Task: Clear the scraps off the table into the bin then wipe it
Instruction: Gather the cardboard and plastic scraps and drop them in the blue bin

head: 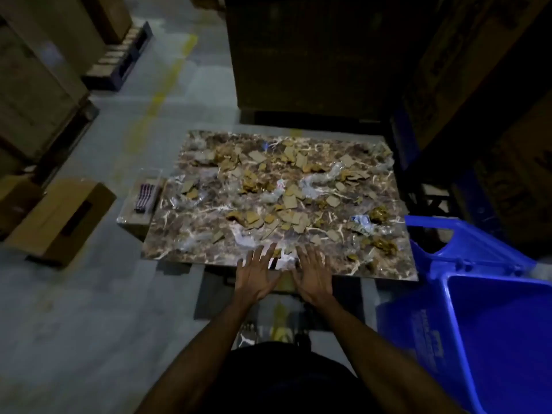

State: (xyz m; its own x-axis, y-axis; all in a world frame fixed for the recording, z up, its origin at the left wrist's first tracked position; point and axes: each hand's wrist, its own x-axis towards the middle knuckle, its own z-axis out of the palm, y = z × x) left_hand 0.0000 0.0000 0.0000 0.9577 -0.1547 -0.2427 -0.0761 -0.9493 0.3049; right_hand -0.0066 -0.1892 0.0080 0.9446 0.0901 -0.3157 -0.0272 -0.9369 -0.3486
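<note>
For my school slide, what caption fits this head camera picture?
Two open hands, left hand and right hand, reach over a marble-patterned table littered with cardboard scraps, blue plastic bin alongside.

Scraps are spread across the surface, a bin is set at its right, a tray at its left, and boxes behind.
</note>
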